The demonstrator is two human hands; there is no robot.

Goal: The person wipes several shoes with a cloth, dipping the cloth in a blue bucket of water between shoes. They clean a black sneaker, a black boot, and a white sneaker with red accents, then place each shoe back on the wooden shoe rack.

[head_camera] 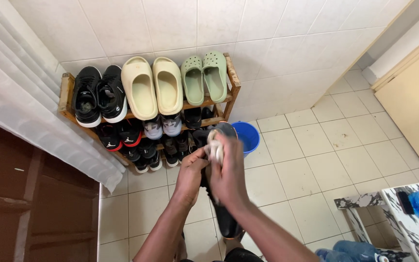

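Observation:
My left hand [191, 173] grips a black shoe [225, 222] from the left side, holding it up in front of me above the tiled floor. My right hand [228, 171] presses a whitish cloth [214, 147] against the shoe's upper part. The shoe's toe end [225, 130] pokes out beyond my hands toward the shoe rack. Most of the shoe's middle is hidden behind my hands.
A wooden shoe rack [66, 92] stands against the tiled wall with black sneakers [99, 95], cream slides [152, 86] and green clogs [204, 77] on top. A blue bucket [248, 136] sits beside it. White curtain left; patterned table [413, 213] with water bottles right.

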